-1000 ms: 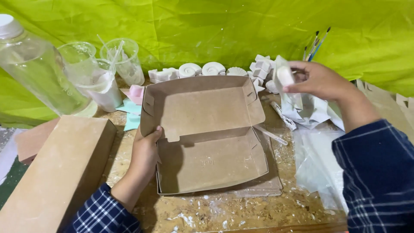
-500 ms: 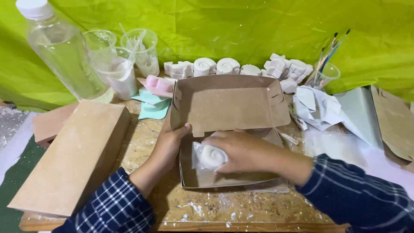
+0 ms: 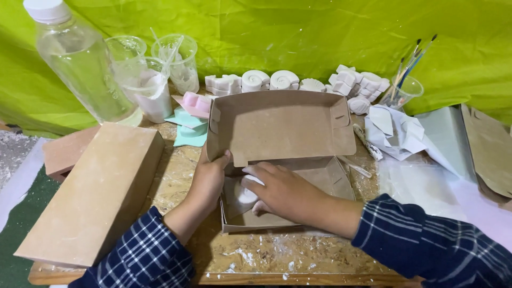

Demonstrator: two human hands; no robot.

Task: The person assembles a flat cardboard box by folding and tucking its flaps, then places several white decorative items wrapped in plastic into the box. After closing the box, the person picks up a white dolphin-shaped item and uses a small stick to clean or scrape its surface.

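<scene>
An open brown cardboard box with a hinged lid [image 3: 282, 138] sits on the chipboard table [image 3: 256, 261], its lid standing up on the far side and its tray lying nearer the person. The box's long axis runs left to right, and the open tray faces up. The left hand [image 3: 209, 178] grips the left wall of the box where tray meets lid, thumb hooked over the edge and fingers curled around the outside. The right hand [image 3: 282, 192] reaches into the tray from the right, palm down, fingers bent over a small white plaster casting [image 3: 246, 193] that lies in the left part of the tray; the hand covers most of it, so its shape and which way it points cannot be told.

Left of the box lies a long, flat tan block [image 3: 96, 192], its long axis running from near left to far right. Beyond it stand a clear plastic bottle with a white cap [image 3: 80, 64] and several clear plastic cups [image 3: 160, 69]. Along the far edge, a row of white plaster pieces [image 3: 272, 81] stands against the green cloth backdrop [image 3: 298, 32]. On the right, a clear cup holding paintbrushes [image 3: 404, 88] stands near crumpled white paper [image 3: 394, 128].
</scene>
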